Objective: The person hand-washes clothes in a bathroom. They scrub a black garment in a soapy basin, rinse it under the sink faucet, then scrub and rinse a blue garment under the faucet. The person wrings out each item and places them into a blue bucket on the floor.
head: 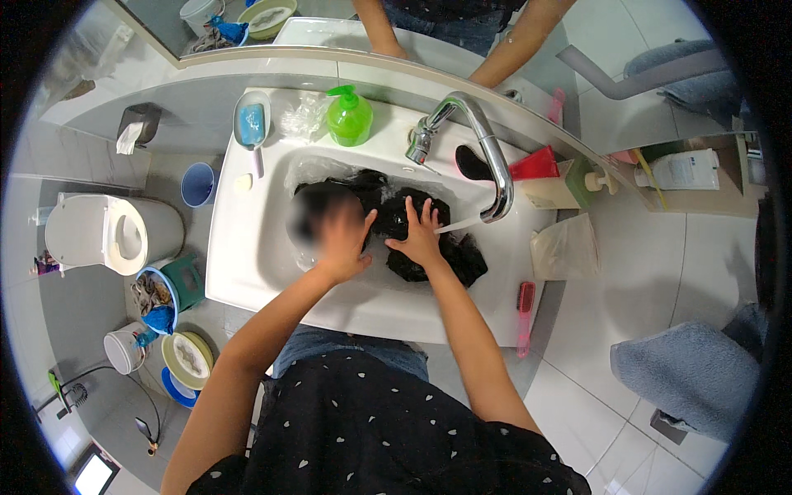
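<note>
Wet black cloth lies bunched in the basin of a white sink, with soapy water around it. My left hand is over the cloth's left part; a blurred patch covers most of its fingers, so its hold cannot be told. The thumb and one finger show apart. Spread over the middle of the cloth, my right hand rests with its fingers apart. Water runs from the chrome faucet onto the back of that hand. What lies under both palms is hidden.
Behind the basin stand a green pump bottle, a crumpled clear plastic bag and a scoop holding blue soap. A black-bristled brush lies right of the faucet base. A pink brush sits on the right rim. The faucet spout arches over the basin's right side.
</note>
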